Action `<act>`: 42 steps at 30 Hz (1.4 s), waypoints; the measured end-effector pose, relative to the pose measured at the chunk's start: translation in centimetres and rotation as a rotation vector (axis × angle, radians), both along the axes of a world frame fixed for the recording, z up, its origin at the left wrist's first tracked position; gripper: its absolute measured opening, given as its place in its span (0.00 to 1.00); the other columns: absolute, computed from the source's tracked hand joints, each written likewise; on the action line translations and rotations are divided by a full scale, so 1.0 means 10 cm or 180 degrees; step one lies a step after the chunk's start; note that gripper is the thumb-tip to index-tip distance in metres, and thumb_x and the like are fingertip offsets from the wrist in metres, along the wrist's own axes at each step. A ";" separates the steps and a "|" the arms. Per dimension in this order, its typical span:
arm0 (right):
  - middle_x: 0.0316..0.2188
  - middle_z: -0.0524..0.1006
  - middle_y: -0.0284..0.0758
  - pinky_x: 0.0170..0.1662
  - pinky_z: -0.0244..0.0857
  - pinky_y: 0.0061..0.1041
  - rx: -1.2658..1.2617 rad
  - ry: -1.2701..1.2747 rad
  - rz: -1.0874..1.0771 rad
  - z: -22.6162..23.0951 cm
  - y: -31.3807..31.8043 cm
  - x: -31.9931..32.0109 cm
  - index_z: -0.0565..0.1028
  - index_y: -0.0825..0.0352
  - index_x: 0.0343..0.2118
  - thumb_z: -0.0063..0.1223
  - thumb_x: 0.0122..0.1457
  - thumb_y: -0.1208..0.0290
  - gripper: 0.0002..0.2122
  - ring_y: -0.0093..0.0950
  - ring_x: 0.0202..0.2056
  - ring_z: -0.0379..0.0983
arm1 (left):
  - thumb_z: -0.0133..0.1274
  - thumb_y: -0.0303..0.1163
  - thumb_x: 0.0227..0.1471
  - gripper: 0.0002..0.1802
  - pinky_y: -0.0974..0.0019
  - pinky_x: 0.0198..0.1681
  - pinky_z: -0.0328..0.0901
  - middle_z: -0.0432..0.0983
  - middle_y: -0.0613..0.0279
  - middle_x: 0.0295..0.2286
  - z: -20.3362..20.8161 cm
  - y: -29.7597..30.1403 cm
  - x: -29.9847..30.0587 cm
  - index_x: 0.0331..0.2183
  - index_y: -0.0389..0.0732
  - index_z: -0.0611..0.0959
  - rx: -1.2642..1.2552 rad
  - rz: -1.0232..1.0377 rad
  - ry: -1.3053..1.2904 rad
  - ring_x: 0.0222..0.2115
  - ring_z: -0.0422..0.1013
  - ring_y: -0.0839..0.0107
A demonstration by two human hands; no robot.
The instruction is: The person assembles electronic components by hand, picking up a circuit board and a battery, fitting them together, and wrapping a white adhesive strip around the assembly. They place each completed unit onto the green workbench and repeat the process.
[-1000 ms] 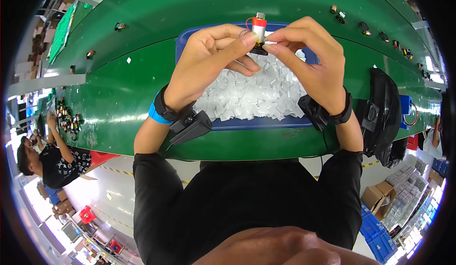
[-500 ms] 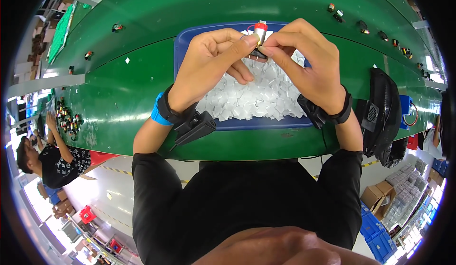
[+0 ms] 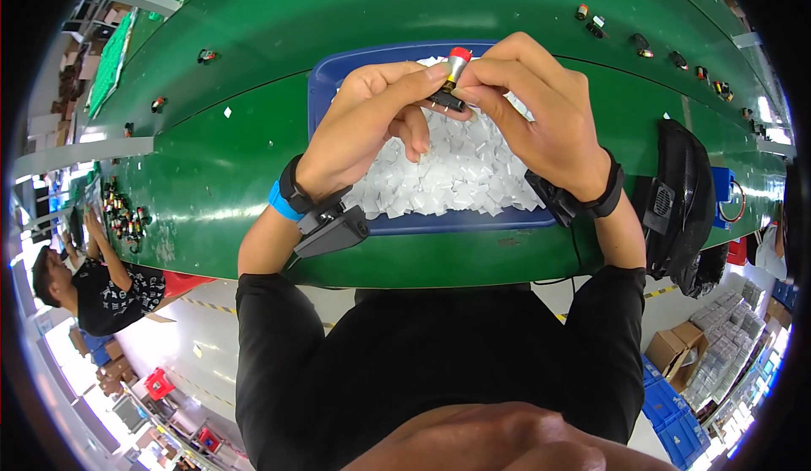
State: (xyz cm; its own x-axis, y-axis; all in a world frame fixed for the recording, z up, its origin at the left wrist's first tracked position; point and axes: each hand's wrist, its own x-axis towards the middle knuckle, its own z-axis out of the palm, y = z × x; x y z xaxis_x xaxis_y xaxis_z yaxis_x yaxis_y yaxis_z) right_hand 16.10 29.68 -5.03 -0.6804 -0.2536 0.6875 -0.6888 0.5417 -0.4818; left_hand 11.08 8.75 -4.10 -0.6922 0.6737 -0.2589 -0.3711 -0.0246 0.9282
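Above blue tray [image 3: 460, 222]: left hand [image 3: 363, 120], right hand [image 3: 545, 112] pinching red-topped cylinder [image 3: 459, 62]. Inside: white pieces [image 3: 460, 171]. Right of tray: black bag [image 3: 683, 179].

An assembly workshop is indicated by a long green workbench [image 3: 228, 167], blue plastic crates [image 3: 676, 424] and floor hazard tape [image 3: 209, 305] (yellow-and-black striped).

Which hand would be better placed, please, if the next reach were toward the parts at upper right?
Probably the right hand: it is nearer those parts, though it and the left hand hold the red-topped cylinder.

Small silver cylinder [image 3: 457, 68], red top [image 3: 460, 53], black base [image 3: 447, 100]; tilted, leaning right, pinched by left hand [image 3: 361, 116] and right hand [image 3: 549, 116], over blue tray [image 3: 323, 81].
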 end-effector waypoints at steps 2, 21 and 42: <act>0.29 0.76 0.35 0.26 0.69 0.20 0.0073 0.0074 0.0002 0.00 0.01 0.00 0.78 0.70 0.35 0.64 0.52 0.83 0.08 0.25 0.26 0.75 | 0.52 0.45 0.62 0.22 0.74 0.18 0.66 0.82 0.51 0.29 0.00 0.00 -0.01 0.39 0.32 0.83 -0.0078 -0.0033 -0.0043 0.15 0.71 0.78; 0.32 0.79 0.34 0.31 0.69 0.18 -0.0615 -0.0963 0.0492 0.12 0.07 0.01 0.80 0.69 0.45 0.66 0.52 0.79 0.16 0.21 0.30 0.75 | 0.44 0.48 0.66 0.25 0.74 0.18 0.64 0.77 0.58 0.30 0.08 -0.09 -0.05 0.36 0.33 0.80 0.0151 -0.0353 -0.0062 0.14 0.65 0.78; 0.21 0.78 0.34 0.24 0.65 0.20 0.0400 0.0760 -0.0261 0.05 0.09 0.00 0.83 0.68 0.40 0.70 0.44 0.76 0.17 0.27 0.21 0.73 | 0.51 0.44 0.64 0.21 0.74 0.21 0.68 0.79 0.59 0.30 0.07 -0.08 0.01 0.40 0.32 0.82 0.0014 -0.0114 0.0382 0.19 0.67 0.81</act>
